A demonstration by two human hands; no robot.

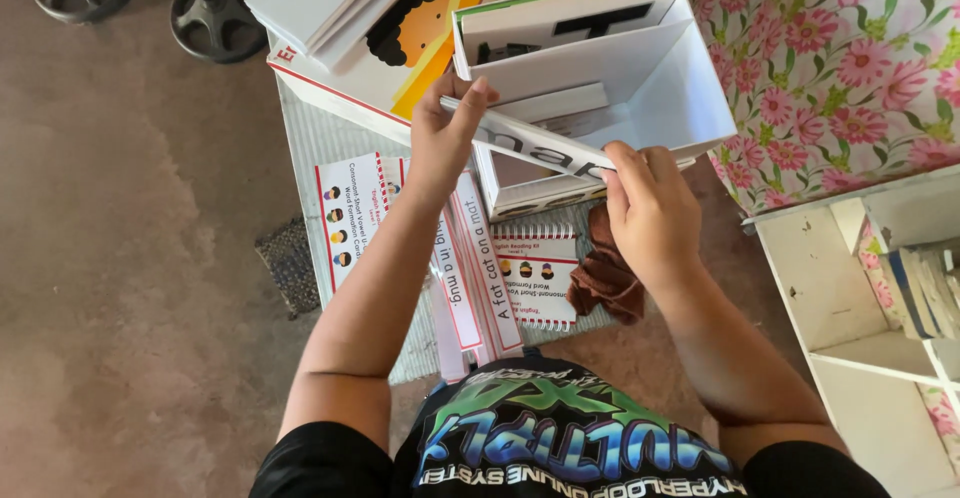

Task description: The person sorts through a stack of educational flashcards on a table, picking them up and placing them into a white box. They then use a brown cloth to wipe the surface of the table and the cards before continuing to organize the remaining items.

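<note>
Black shirt (pixel 560 438) w/ green and blue graphic print is sitting closest to the lens, both forearms reaching up from it. Left hand (pixel 447 133) is pinching the left end of a long white card strip (pixel 545 148), thumb under, fingers curling over the top edge. Right hand (pixel 650 203) is gripping the strip's right end. Strip is white w/ big dark letters, tilting down left to right, hanging just over the front edge of an open white box (pixel 655 83).

White box is holding more white cards w/ black letters, standing along its back wall. Second shallower box (pixel 530 193) is sitting right below it, partly hidden by the strip; contents hard to tell.

Desk (pixel 320 143) is carrying red-bordered sentence strips (pixel 475 268), a spiral-bound booklet (pixel 535 273), a printed sheet (pixel 350 213) w/ small face pics, and a brown cloth (pixel 605 278) under the right wrist. Another white box (pixel 370 33) w/ yellow-and-black picture is lying top left.
</note>
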